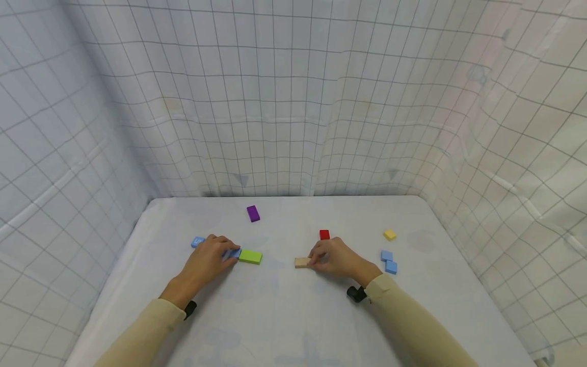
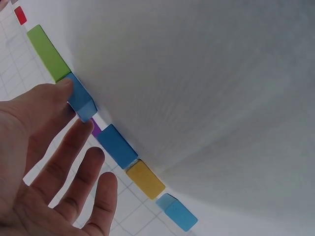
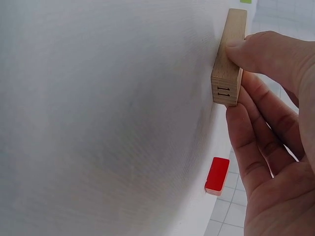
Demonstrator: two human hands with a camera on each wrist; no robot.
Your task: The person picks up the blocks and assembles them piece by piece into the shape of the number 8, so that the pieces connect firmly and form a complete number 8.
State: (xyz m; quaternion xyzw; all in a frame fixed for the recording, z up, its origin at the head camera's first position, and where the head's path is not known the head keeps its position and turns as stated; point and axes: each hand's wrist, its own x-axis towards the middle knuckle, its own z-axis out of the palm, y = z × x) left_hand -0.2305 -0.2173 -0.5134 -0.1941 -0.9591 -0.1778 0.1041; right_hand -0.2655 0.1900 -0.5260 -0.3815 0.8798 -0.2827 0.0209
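Note:
My left hand [image 1: 210,257] pinches a blue block [image 2: 81,96] between thumb and fingers. The near end of a lime green block [image 1: 250,257] meets that blue block, end to end. On the right, my right hand [image 1: 336,259] grips a plain wooden block [image 3: 230,59] with thumb on one face and fingertips on the other. Dark marks show on the wooden block's end. A red block [image 1: 324,234] lies just behind the right hand. Beyond the left hand's fingers, the left wrist view shows another blue block [image 2: 118,146], a yellow block [image 2: 145,178] and a light blue block [image 2: 178,213].
A purple block [image 1: 253,213] lies toward the back of the white table [image 1: 284,321]. At the right are two blue blocks [image 1: 387,256] touching at a corner and a yellow block [image 1: 390,235]. Grid-patterned curtains [image 1: 293,102] enclose the back and sides.

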